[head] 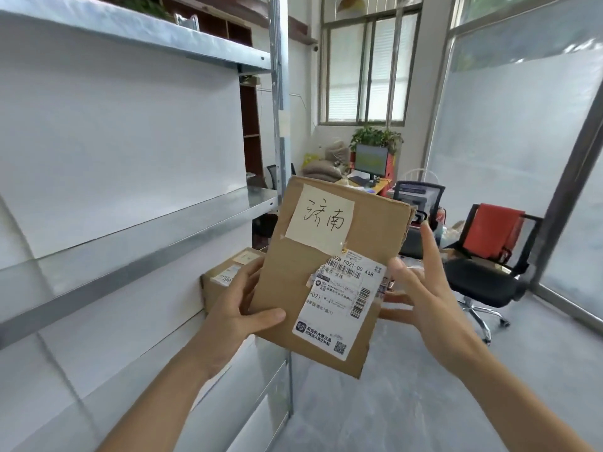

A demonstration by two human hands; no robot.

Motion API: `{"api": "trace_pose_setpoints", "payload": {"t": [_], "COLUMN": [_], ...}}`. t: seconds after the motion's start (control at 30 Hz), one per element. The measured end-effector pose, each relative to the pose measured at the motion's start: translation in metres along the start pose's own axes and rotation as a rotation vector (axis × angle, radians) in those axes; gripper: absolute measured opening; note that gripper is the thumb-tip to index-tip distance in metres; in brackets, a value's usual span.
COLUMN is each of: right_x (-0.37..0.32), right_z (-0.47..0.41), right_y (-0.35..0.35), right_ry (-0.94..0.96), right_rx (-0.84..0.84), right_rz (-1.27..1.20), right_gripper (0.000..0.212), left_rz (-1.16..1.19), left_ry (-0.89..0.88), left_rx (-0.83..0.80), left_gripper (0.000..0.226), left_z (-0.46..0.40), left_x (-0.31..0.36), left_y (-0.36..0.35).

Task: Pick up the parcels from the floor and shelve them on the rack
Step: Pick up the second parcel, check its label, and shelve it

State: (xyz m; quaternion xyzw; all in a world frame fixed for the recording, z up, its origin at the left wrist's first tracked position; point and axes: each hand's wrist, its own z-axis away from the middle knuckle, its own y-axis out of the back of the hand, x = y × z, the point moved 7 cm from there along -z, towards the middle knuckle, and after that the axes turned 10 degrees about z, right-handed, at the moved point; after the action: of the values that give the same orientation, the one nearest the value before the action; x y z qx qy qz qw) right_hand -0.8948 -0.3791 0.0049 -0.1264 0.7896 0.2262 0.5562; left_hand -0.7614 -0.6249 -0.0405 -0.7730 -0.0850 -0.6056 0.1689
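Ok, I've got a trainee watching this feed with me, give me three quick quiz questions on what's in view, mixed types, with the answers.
1. True or false: the left hand grips the held parcel.
2. Where does the second parcel sit? A) on the floor B) on a rack shelf C) on the office chair
3. Fill in: the right hand is ____, fingers spread beside the held parcel.

Key: 1 true; 2 B; 3 open
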Motion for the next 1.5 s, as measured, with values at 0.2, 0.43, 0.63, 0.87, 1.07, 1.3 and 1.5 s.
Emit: {"api": "trace_pose_setpoints", "payload": {"t": [0.2, 0.43, 0.63, 0.87, 1.07, 1.3, 1.5], "right_x": [-0.001, -0.009, -0.043, -0.058, -0.049, -0.007, 0.021], "right_z": [-0.101, -0.187, -0.268, -0.341, -0.402, -0.452, -0.464], "right_y": [-0.029, -0.027, -0.039, -0.112, -0.179, -0.231, -0.252], "right_ry": [0.005, 0.05, 0.141, 0.049, -0.147, -0.191, -0.232], "right_rx": [-0.039, 0.056, 0.104, -0.175, -0.293, -0.35, -0.376], "right_rz": [0.083, 0.051, -0.063, -0.393, -0.411, -0.238, -0.193], "right_gripper": [0.07, 0.043, 0.037, 0.048, 0.056, 0.065, 0.071], "left_rz": [-0.087, -0.118, -0.139, -0.207, -0.19, -0.291, -0.305], "left_ry": [0.023, -0.048, -0.153, -0.19, -0.174, -0.008, 0.095], "left_rx": [-0.018, -0.027, 0.238, 0.572, 0.834, 0.928, 0.938], "left_gripper": [0.091, 0.069, 0.038, 0.03, 0.064, 0.017, 0.042], "left_z": [-0.081, -0.161, -0.209, -0.215, -0.227, -0.263, -0.293], "left_x": [0.001, 0.037, 0.099, 0.159, 0.183, 0.149, 0.128], "left_y": [0.042, 0.052, 0.077, 0.121, 0.148, 0.16, 0.172]}}
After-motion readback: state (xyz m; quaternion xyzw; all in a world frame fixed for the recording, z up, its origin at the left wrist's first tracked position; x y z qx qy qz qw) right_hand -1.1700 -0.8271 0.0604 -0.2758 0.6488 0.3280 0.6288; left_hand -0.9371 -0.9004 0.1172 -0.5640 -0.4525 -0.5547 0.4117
